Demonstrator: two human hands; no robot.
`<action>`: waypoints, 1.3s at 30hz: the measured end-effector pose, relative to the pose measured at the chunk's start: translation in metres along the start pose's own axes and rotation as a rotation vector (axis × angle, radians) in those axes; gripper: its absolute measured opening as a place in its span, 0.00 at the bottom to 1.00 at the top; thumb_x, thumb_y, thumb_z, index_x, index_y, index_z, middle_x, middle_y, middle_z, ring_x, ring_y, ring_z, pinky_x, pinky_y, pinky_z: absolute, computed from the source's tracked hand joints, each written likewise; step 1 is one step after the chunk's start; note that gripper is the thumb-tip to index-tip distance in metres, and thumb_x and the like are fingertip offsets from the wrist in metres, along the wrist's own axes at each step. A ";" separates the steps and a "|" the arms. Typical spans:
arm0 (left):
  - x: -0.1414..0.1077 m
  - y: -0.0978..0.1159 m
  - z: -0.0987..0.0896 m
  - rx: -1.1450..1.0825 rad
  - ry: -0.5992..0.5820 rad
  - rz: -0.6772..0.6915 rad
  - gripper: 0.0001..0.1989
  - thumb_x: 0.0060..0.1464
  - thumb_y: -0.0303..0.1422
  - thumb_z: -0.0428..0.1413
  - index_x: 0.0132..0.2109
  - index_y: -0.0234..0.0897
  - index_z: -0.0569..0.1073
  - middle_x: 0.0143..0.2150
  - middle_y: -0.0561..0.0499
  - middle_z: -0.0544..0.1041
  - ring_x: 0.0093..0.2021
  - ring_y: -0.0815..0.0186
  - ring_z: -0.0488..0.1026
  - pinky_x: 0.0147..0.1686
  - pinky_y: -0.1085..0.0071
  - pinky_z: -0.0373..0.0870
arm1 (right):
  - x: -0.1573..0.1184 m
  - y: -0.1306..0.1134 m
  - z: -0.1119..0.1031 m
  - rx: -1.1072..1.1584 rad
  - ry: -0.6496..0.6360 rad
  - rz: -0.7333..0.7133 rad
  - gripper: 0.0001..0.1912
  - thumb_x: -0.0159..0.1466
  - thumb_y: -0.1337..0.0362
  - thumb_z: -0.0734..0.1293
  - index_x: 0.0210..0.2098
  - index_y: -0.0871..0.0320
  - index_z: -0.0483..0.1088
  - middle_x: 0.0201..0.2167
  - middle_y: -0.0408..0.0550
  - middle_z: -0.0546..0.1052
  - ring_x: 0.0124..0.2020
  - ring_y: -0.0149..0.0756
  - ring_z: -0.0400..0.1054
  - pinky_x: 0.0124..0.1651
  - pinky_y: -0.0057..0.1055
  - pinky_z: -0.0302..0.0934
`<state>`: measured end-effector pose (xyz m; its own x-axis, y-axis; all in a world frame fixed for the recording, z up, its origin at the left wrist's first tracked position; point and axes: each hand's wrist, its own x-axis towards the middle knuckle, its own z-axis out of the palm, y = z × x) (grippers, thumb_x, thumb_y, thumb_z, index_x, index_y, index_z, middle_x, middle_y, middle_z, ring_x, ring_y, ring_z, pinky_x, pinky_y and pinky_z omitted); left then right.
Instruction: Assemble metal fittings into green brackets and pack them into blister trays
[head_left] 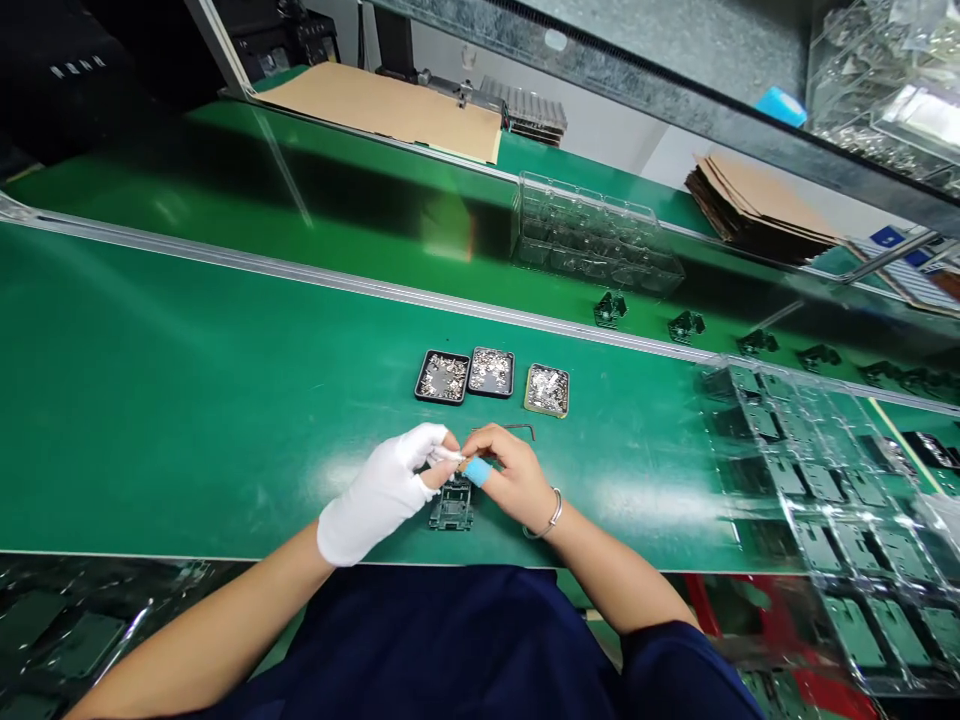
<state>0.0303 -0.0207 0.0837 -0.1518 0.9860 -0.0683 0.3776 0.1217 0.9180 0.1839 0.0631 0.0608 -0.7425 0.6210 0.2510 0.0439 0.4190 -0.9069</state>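
Note:
My left hand (382, 490), in a white glove with bare fingertips, is closed in a pinch. Its fingertips meet those of my right hand (517, 475), which has blue tape round the thumb and is also pinched shut. What lies between the fingertips is too small and covered to name. Just below them, a dark green plastic part (451, 505) with a frame-like shape rests on the green table (225, 420). A thin hex key (523, 428) lies beyond my right hand.
Beyond my hands stand a black tray (420, 392), a second tray (491, 391) and a yellowish tray (529, 405), all holding small metal pieces. Clear blister trays (832, 480) fill the right side. Several small dark parts (611, 308) line the back strip, near a clear plastic case (592, 235).

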 end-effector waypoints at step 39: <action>-0.021 -0.037 0.032 0.244 0.131 0.288 0.21 0.51 0.35 0.52 0.52 0.34 0.61 0.46 0.42 0.68 0.45 0.57 0.71 0.45 0.59 0.71 | -0.012 0.009 -0.008 -0.366 -0.104 -0.208 0.04 0.63 0.66 0.61 0.33 0.54 0.67 0.41 0.48 0.73 0.47 0.36 0.67 0.63 0.49 0.48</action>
<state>0.0483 -0.0422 0.0386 -0.1176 0.9629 0.2430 0.6254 -0.1182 0.7713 0.1985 0.0650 0.0526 -0.8230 0.4367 0.3633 0.1068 0.7471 -0.6561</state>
